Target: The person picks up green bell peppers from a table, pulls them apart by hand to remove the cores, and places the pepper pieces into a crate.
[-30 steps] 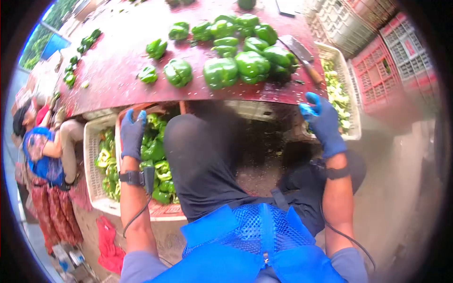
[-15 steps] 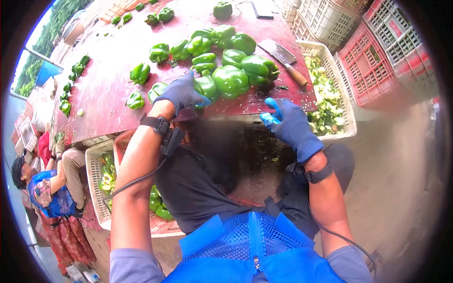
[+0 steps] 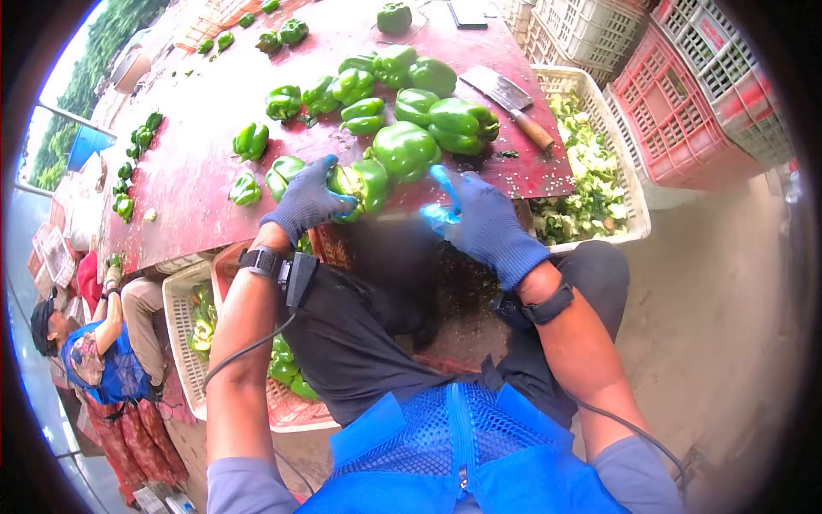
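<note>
L hand (image 3: 306,201): gripping grn pepper (image 3: 372,185) | R hand (image 3: 495,224): spread, nr tbl (image 3: 193,210)

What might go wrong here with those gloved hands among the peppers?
The left hand holds a green pepper by the near edge of the table; if the grip slips, it might drop off. A larger pepper sits right beside it and could get nudged and roll. The cleaver lies uncovered beyond the right hand, so a careless reach might brush it.
</note>
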Demonstrator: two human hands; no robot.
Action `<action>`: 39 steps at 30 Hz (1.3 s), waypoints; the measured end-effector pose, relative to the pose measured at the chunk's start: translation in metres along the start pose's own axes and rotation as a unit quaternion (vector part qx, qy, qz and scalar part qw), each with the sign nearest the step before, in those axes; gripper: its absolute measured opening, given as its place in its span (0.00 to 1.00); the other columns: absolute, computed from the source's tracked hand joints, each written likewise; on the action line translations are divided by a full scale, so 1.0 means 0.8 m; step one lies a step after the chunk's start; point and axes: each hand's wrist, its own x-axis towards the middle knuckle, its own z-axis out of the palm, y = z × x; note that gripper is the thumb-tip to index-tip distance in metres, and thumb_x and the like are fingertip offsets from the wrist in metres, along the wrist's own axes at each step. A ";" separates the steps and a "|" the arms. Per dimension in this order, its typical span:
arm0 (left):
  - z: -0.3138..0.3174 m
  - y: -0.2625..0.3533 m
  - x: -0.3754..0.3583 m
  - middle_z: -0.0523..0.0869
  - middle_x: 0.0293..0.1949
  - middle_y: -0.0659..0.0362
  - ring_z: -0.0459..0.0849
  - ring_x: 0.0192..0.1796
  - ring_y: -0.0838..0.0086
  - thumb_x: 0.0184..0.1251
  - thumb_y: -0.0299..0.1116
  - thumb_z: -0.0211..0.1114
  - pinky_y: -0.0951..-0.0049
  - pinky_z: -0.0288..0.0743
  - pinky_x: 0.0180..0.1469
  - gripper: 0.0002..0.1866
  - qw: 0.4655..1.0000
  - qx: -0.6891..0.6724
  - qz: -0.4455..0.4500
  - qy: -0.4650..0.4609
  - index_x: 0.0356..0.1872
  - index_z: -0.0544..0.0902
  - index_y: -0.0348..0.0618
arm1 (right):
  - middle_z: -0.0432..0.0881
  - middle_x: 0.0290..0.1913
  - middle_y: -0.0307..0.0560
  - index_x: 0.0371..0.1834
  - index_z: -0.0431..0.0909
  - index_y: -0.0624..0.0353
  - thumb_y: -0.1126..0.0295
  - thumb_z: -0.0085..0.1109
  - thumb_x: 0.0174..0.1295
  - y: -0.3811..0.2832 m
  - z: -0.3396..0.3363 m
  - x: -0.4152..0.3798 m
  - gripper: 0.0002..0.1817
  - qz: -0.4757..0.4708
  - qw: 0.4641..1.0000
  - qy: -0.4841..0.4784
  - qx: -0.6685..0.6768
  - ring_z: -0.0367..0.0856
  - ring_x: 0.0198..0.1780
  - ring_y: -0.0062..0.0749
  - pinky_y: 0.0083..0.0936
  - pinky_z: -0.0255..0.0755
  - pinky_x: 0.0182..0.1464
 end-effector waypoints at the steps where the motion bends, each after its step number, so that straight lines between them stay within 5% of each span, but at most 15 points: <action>1: -0.001 0.003 -0.002 0.82 0.55 0.42 0.82 0.58 0.53 0.42 0.49 0.77 0.61 0.74 0.61 0.46 1.000 -0.013 -0.003 0.002 0.64 0.73 0.34 | 0.80 0.48 0.61 0.63 0.71 0.58 0.49 0.63 0.60 -0.004 0.010 0.004 0.33 -0.023 1.000 0.021 0.001 0.83 0.48 0.55 0.47 0.77 0.50; 8: -0.002 0.001 -0.008 0.81 0.55 0.42 0.80 0.59 0.53 0.42 0.47 0.78 0.61 0.73 0.62 0.46 0.999 -0.050 0.009 -0.005 0.65 0.72 0.35 | 0.79 0.46 0.61 0.62 0.69 0.61 0.50 0.65 0.58 -0.044 0.064 0.038 0.35 0.041 0.999 -0.003 -0.026 0.83 0.43 0.57 0.48 0.78 0.46; 11: -0.003 -0.003 -0.012 0.81 0.56 0.42 0.80 0.59 0.53 0.42 0.45 0.77 0.61 0.73 0.63 0.46 0.998 -0.059 0.019 0.004 0.66 0.71 0.36 | 0.77 0.51 0.65 0.65 0.64 0.61 0.44 0.64 0.58 -0.060 0.071 0.051 0.40 0.096 0.992 -0.082 -0.025 0.82 0.49 0.58 0.47 0.78 0.48; 14: -0.006 -0.005 -0.015 0.79 0.58 0.42 0.79 0.60 0.53 0.43 0.44 0.77 0.62 0.72 0.63 0.46 0.997 -0.076 0.032 0.001 0.66 0.70 0.36 | 0.77 0.44 0.60 0.54 0.66 0.64 0.55 0.73 0.50 -0.059 0.091 0.055 0.35 0.073 0.995 0.006 -0.061 0.84 0.40 0.55 0.43 0.80 0.40; 21: -0.002 -0.021 -0.025 0.78 0.59 0.44 0.78 0.62 0.55 0.44 0.39 0.75 0.63 0.71 0.65 0.44 0.985 -0.169 0.036 -0.006 0.67 0.70 0.36 | 0.77 0.45 0.61 0.59 0.64 0.65 0.56 0.74 0.49 -0.062 0.101 0.052 0.39 0.071 0.997 0.030 -0.015 0.83 0.40 0.58 0.44 0.79 0.42; 23: -0.012 -0.010 -0.031 0.77 0.63 0.50 0.74 0.65 0.68 0.46 0.26 0.75 0.69 0.67 0.68 0.46 0.983 -0.179 0.007 -0.044 0.71 0.65 0.36 | 0.77 0.46 0.62 0.60 0.64 0.65 0.55 0.74 0.48 -0.069 0.101 0.050 0.41 0.076 0.997 0.022 -0.014 0.83 0.42 0.58 0.45 0.79 0.43; 26: 0.001 -0.027 -0.030 0.76 0.64 0.51 0.73 0.65 0.71 0.47 0.26 0.75 0.71 0.67 0.68 0.45 0.964 -0.257 -0.002 -0.061 0.72 0.65 0.36 | 0.77 0.54 0.69 0.70 0.60 0.67 0.45 0.67 0.56 -0.079 0.105 0.050 0.48 0.117 0.993 -0.033 -0.003 0.81 0.52 0.60 0.46 0.77 0.51; 28: -0.001 -0.027 -0.033 0.76 0.63 0.53 0.73 0.64 0.72 0.48 0.25 0.73 0.72 0.68 0.66 0.44 0.965 -0.255 0.011 -0.060 0.72 0.65 0.36 | 0.77 0.46 0.65 0.70 0.58 0.65 0.56 0.75 0.48 -0.072 0.123 0.048 0.49 0.100 0.995 0.011 0.013 0.82 0.47 0.59 0.45 0.77 0.48; 35: -0.007 -0.032 -0.044 0.76 0.65 0.56 0.76 0.61 0.76 0.51 0.20 0.64 0.76 0.71 0.63 0.40 0.894 -0.442 -0.052 -0.055 0.71 0.66 0.33 | 0.77 0.50 0.68 0.69 0.62 0.67 0.62 0.75 0.48 -0.053 0.144 0.052 0.46 0.034 0.984 0.119 0.131 0.79 0.51 0.62 0.45 0.76 0.52; 39: -0.008 -0.046 -0.052 0.76 0.65 0.56 0.76 0.62 0.75 0.51 0.22 0.63 0.76 0.71 0.63 0.39 0.884 -0.459 -0.052 -0.071 0.71 0.66 0.32 | 0.79 0.56 0.64 0.72 0.60 0.67 0.68 0.74 0.51 -0.042 0.146 0.056 0.45 0.039 0.956 0.119 0.265 0.82 0.51 0.50 0.38 0.78 0.48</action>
